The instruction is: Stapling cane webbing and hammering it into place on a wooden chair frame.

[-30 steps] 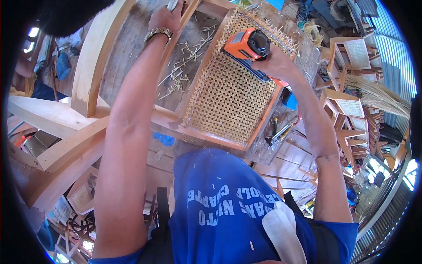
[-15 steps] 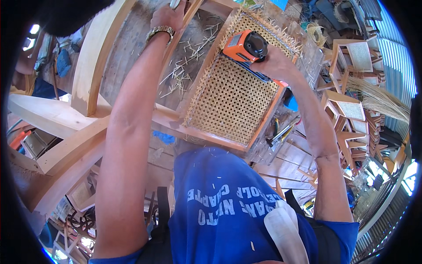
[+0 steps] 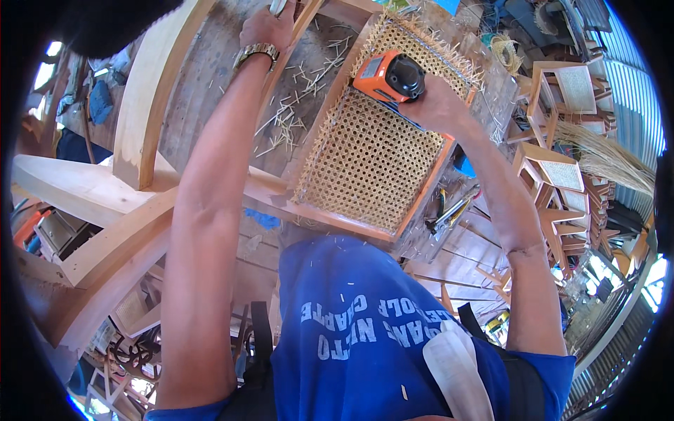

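Note:
My right hand (image 3: pixel 434 105) is wrapped round an orange and black staple gun (image 3: pixel 388 76), which rests over the woven cane panel (image 3: pixel 372 165). The panel lies in a wooden frame (image 3: pixel 344 220), with frayed cane ends sticking out along its far and right edges. At the top, my left hand (image 3: pixel 268 29) is closed on a slim, pale, shiny object (image 3: pixel 278 6) that is partly cut off by the picture's edge. A watch sits on my left wrist, beside a long wooden piece. The staple gun's nose is hidden underneath its body.
Loose cane scraps (image 3: pixel 289 123) lie on the wooden worktop left of the panel. Curved wooden furniture parts (image 3: pixel 144 98) stand at the left. Pliers and other hand tools (image 3: pixel 449 210) lie right of the panel. Stacked chair frames (image 3: pixel 554 168) and a bundle of fibre strands (image 3: pixel 611 161) are farther right.
My right hand and the staple gun have shifted slightly left, and the gun has turned a little. The left hand stays in place. At far left, another person's arm has moved.

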A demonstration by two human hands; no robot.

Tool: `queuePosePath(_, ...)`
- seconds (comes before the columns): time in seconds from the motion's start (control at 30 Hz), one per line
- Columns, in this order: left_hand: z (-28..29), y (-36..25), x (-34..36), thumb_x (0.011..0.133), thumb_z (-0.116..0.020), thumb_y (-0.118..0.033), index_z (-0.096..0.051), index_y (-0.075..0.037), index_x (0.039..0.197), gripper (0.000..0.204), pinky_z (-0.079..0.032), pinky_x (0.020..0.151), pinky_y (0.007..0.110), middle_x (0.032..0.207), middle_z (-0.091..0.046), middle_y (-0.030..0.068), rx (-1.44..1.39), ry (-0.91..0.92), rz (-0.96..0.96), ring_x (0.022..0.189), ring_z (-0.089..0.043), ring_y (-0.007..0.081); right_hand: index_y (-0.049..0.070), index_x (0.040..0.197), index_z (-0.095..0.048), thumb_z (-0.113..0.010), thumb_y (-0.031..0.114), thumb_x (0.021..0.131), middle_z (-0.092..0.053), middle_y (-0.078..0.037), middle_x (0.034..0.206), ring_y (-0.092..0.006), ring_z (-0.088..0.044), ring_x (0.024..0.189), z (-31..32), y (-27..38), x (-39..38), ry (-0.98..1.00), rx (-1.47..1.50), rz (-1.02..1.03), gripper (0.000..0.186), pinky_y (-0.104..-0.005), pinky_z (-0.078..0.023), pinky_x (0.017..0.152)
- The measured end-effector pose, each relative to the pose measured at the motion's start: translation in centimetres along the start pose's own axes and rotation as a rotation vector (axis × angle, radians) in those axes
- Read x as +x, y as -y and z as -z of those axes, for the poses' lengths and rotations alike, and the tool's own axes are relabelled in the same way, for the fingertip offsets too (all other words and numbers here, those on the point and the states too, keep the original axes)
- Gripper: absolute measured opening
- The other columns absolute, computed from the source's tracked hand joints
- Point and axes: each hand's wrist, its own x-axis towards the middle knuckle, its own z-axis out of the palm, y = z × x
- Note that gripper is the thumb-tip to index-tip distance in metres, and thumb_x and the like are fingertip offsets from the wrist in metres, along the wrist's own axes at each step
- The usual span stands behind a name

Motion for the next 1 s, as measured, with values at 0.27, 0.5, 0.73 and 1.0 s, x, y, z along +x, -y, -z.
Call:
queuePosePath(0.27, -0.2, 1.2, 1.1, 0.089, -0.032, -0.079, -0.067, -0.002, 0.122, 0.091, -0.046, 0.101, 0.051, 0.118, -0.066, 0.0292, 0.001, 0.083, -0.082, 0.118, -0.06, 0.0458, 0.009, 0.11, -0.071, -0.07, 0.012, 0.079, -0.072, -0.014, 0.084, -0.0225, -0.068, 0.079, 0.1, -2.1, 0.2, 0.053, 0.051, 0.035, 0.031, -0.0346, -0.054, 0.079)
queuePosePath(0.5, -0.7, 1.3, 1.3, 0.091, -0.03, -0.078, -0.067, 0.0, 0.119, 0.091, -0.046, 0.101, 0.049, 0.117, -0.066, 0.0299, 0.072, 0.082, -0.11, 0.117, -0.06, 0.0462, 0.012, 0.112, -0.071, -0.071, 0.013, 0.081, -0.071, -0.004, 0.083, -0.0124, -0.063, 0.074, 2.3, -1.3, 0.0, 0.076, 0.062, -0.074, 0.031, -0.0315, -0.053, 0.073)
queuePosePath(0.73, 0.0, -0.4, 0.3, 0.09, -0.031, -0.078, -0.069, 0.001, 0.115, 0.091, -0.047, 0.1, 0.05, 0.113, -0.067, 0.0305, 0.026, 0.06, -0.043, 0.114, -0.061, 0.0466, 0.013, 0.11, -0.072, -0.073, 0.016, 0.083, -0.071, -0.004, 0.083, -0.0124, -0.063, 0.074, 1.4, -2.8, 0.6, 0.062, 0.063, 0.016, 0.028, -0.0313, -0.053, 0.073)
queuePosePath(1.0, 0.4, -0.7, -0.5, 0.088, -0.033, -0.08, -0.07, -0.001, 0.115, 0.091, -0.048, 0.099, 0.049, 0.112, -0.068, 0.0297, 0.0, 0.023, -0.011, 0.112, -0.062, 0.0466, 0.009, 0.105, -0.072, -0.073, 0.021, 0.083, -0.072, -0.015, 0.087, -0.0244, -0.069, 0.078, 0.9, -1.0, 1.0, 0.02, -0.015, 0.003, 0.025, -0.035, -0.054, 0.075)
